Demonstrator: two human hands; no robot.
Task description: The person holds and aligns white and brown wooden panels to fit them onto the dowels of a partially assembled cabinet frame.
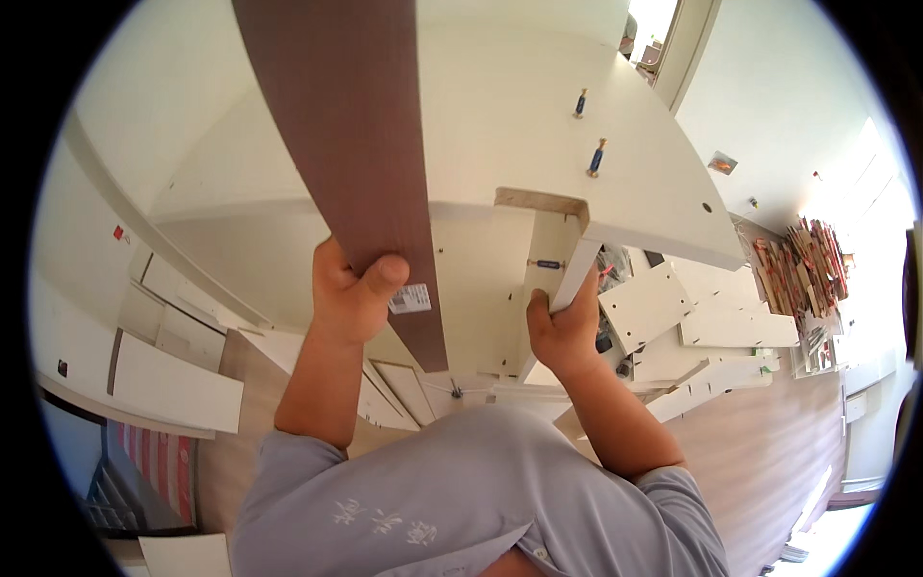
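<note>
My left hand point(346, 296) is closed around the edge of a long brown wood-grain board point(356, 125), its thumb lying across the face beside a white label point(410, 299). The board rises toward the far side over a large white panel point(500, 106). My right hand point(565, 332) grips a narrow white board point(575, 273) below the panel's notch point(543, 200); its fingers are partly hidden behind it. Two connecting bolts with blue sleeves point(596, 159) stand on the panel's right part. Another bolt point(547, 263) sticks out sideways near my right hand.
Several loose white boards point(644, 306) are piled at the right, with a stack of reddish-brown strips point(798, 269) beyond them. More white boards point(178, 382) stand at the left, near a red-and-white striped piece point(154, 466). Wood-look floor point(760, 447) shows at the lower right.
</note>
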